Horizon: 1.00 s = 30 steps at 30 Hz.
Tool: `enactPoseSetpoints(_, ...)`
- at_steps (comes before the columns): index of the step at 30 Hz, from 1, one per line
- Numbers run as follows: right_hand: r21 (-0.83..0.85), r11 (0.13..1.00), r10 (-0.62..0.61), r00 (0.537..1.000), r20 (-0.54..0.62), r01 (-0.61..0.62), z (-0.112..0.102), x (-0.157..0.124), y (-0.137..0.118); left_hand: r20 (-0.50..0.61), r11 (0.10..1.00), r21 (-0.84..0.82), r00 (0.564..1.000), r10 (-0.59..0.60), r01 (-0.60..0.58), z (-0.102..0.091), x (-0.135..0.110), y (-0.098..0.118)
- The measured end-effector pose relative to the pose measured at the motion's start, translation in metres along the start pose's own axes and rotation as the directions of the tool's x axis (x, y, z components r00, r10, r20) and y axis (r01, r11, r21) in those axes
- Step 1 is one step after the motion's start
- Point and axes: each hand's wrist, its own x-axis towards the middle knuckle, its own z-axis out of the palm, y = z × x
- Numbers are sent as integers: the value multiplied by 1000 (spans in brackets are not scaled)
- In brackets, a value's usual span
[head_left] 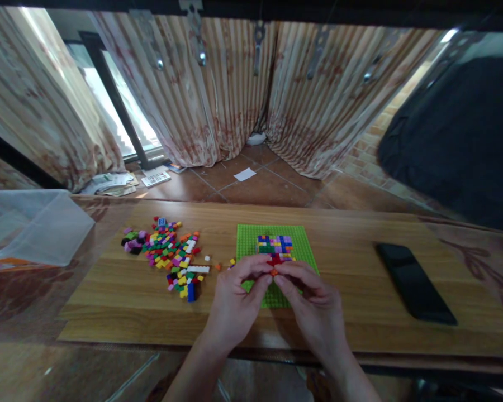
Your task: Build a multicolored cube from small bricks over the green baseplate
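Wood-grain tabletop (352,240) bearing a green studded baseplate (246,240). Left of the baseplate: a loose, spread-out heap of multicoloured toy bricks (164,245). Nearer the baseplate, on that same side: a small white brick (207,258) and an orange brick (218,267). Right of the baseplate, well apart: a black smartphone (414,285), lying flat and aslant.

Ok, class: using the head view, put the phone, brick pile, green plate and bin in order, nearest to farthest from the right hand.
From the right hand:
1. Green plate: partly under the hand.
2. Phone: out to the right.
3. Brick pile: over to the left.
4. Bin: farthest left, past the pile.
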Motion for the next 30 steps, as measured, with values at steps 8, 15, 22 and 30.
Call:
enactPoseSetpoints(8,-137,990,-18,999,-45,12,-13,5,7,-23,999,34,1000,8,-7,6,-4,-2)
enactPoseSetpoints(15,-366,926,23,983,-182,-89,-40,15,16,-170,990,115,983,-67,87,-11,3,-11)
enactPoseSetpoints(22,-425,903,12,994,-113,-59,-30,13,14,-127,967,188,980,-151,173,-11,3,-16)
enactPoseSetpoints(30,-442,893,32,991,-132,-88,-29,13,16,-61,961,197,981,-186,194,-7,2,-12)
